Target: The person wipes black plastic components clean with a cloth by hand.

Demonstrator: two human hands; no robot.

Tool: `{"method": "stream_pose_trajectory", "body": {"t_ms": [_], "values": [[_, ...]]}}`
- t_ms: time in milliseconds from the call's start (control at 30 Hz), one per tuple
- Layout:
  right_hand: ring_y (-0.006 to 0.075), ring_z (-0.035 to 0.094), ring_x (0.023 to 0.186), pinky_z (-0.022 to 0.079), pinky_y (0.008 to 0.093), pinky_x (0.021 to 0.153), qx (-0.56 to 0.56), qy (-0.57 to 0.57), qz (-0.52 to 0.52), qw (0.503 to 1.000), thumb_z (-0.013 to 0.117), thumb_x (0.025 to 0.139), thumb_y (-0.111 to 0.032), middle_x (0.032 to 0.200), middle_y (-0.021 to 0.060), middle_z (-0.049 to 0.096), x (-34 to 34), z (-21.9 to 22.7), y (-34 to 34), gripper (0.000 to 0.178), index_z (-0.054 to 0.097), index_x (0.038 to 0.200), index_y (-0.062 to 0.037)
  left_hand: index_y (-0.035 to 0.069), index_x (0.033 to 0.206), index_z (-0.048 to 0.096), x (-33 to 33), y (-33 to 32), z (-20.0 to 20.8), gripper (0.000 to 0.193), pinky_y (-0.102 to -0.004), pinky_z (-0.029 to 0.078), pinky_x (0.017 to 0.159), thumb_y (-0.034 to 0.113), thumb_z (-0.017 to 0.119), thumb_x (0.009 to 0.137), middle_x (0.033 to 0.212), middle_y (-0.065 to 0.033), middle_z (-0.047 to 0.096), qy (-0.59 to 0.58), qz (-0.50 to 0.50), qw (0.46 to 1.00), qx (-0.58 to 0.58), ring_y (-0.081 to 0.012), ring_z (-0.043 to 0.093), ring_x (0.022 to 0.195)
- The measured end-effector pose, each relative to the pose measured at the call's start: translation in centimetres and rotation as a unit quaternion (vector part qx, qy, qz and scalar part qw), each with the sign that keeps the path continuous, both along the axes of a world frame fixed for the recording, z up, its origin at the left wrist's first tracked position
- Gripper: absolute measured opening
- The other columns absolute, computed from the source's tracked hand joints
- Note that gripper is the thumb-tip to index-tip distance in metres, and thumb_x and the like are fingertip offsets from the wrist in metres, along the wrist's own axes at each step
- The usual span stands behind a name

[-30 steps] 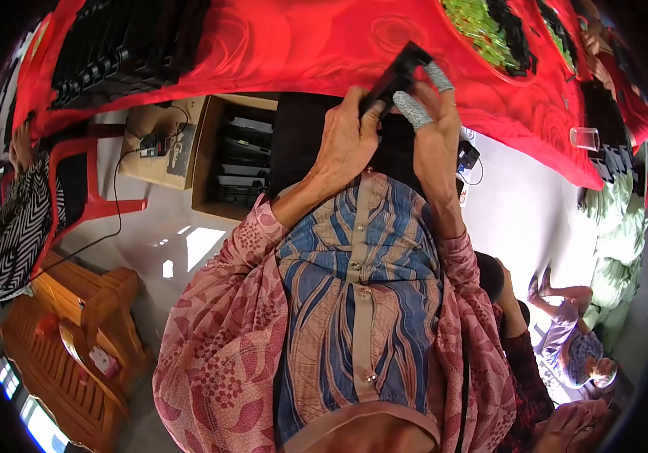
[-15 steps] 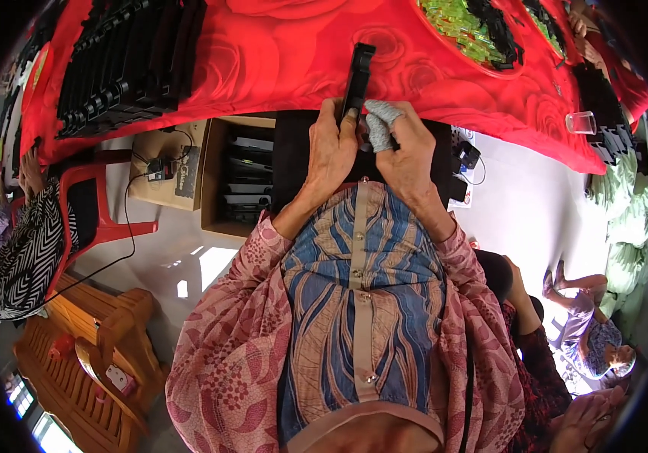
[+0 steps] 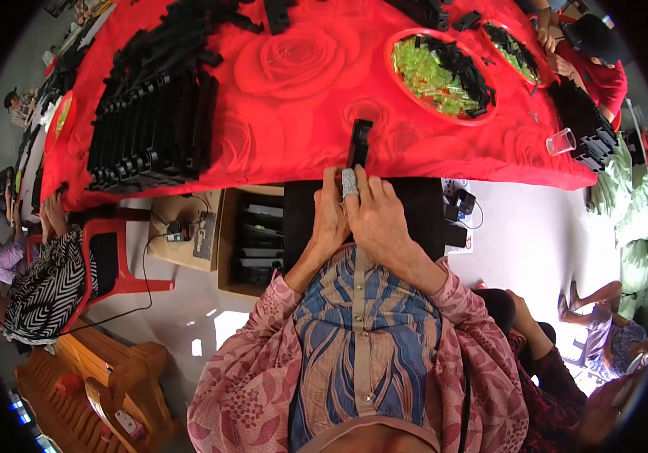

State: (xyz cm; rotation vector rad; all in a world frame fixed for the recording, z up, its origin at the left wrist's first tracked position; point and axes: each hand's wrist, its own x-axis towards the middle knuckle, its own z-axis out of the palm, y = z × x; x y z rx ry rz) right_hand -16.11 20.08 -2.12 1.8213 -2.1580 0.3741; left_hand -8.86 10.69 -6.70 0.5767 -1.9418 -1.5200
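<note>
A long, narrow black plastic part (image 3: 360,142) points away from me over the near edge of the red tablecloth. My left hand (image 3: 328,217) is closed around its near end, thumb and fingers along its side. My right hand (image 3: 379,219) lies against the left one, its fingers bent onto the same end of the part. A grey wrapping (image 3: 349,182) covers a finger of the right hand. The fingertips and the gripped end are mostly hidden, so I cannot tell whether a small piece is pinched there.
Black parts stand in a row (image 3: 150,132) on the left, with more piled behind. Two red-rimmed trays (image 3: 398,75) hold yellow-green and black pieces. A clear cup (image 3: 561,142) lies by the right edge. Below are a cardboard box (image 3: 229,260) and a red chair (image 3: 116,249). Other people sit around.
My right hand has come in from beside the part and now presses against my left hand at its near end. The view has tilted, showing more of the table.
</note>
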Motion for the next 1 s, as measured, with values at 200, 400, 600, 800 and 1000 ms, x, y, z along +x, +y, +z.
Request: {"method": "stream_pose_trajectory", "body": {"t_ms": [200,400,600,800,1000], "values": [[0.0311,0.053,0.090,0.041,0.0382,0.084,0.023,0.043,-0.015,0.999,0.054,0.076,-0.016,0.117,0.0324,0.056,0.0,0.0,0.1,0.036,0.060,0.101,0.0095,-0.002,0.121,0.039,-0.3,-0.1,-0.3,0.042,-0.0345,0.045,0.054,0.008,0.059,0.086,0.070,-0.0195,0.058,0.004,-0.022,0.998,-0.053,-0.0224,0.058,0.060],[0.0350,0.055,0.096,0.044,0.0376,0.085,0.028,-0.041,0.006,0.999,0.062,0.066,-0.011,0.123,0.0349,0.051,-0.2,0.5,0.5,0.048,0.054,0.107,0.0124,-0.002,0.111,0.040,-0.5,0.3,-1.3,0.034,-0.0342,0.044,0.052,0.008,0.058,0.084,0.072,-0.0186,0.054,-0.036,-0.021,0.999,-0.034,-0.0233,0.055,0.062],[0.0336,0.057,0.092,0.047,0.0381,0.078,0.028,-0.086,0.011,0.996,0.063,0.065,-0.011,0.124,0.0361,0.050,0.0,-0.8,0.9,0.046,0.054,0.104,0.0114,0.000,0.107,0.041,-0.7,1.1,-2.6,0.027,-0.0340,0.044,0.052,0.019,0.054,0.092,0.072,-0.0143,0.053,-0.009,-0.009,0.976,0.218,-0.0199,0.053,0.062],[0.0318,0.056,0.094,0.047,0.0366,0.076,0.060,-0.042,-0.001,0.997,0.062,0.067,-0.017,0.121,0.0324,0.053,0.0,-0.8,0.3,0.058,0.055,0.116,0.0118,0.002,0.115,0.035,-0.2,0.8,-1.8,0.038,-0.0391,0.045,0.054,0.018,0.058,0.087,0.076,-0.0194,0.057,-0.023,-0.033,0.995,-0.090,-0.0307,0.060,0.067],[0.0307,0.054,0.092,0.045,0.0351,0.076,0.051,0.022,0.019,0.998,0.061,0.065,-0.014,0.120,0.0352,0.054,-0.6,-0.6,-0.2,0.045,0.060,0.101,0.0125,-0.001,0.109,0.035,-0.5,0.2,-0.8,0.039,-0.0386,0.046,0.055,0.018,0.059,0.085,0.080,-0.0232,0.055,-0.005,-0.013,0.985,-0.170,-0.0352,0.062,0.071]]}}
